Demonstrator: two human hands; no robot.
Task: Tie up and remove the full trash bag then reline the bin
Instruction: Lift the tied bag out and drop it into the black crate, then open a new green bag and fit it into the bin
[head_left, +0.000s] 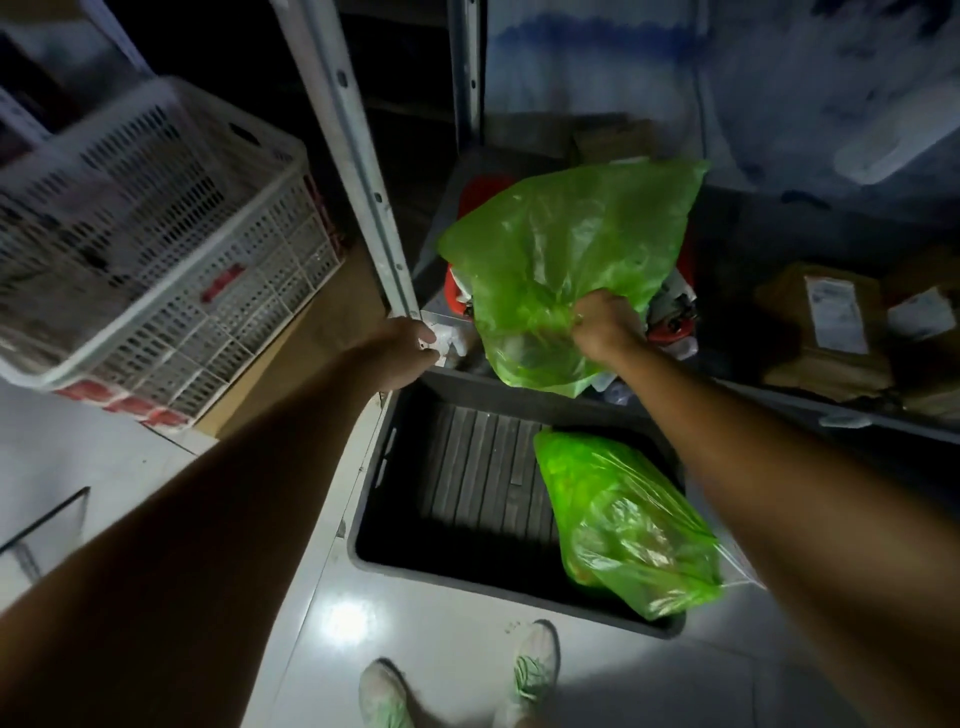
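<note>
A pale, glossy tiled floor (415, 623) carries a dark plastic crate (395, 564) in the middle. Two light shoes (535, 660) stand at its near edge, and a metal rack post (363, 171) rises just beyond the crate's far left corner.

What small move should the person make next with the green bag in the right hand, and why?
Probably spread the bag's mouth with both hands. The right hand grips the loose green bag bunched above the red bin, so it is not yet open. The left hand holds something small and white that I cannot identify. A filled green bag already lies in the dark crate.
</note>
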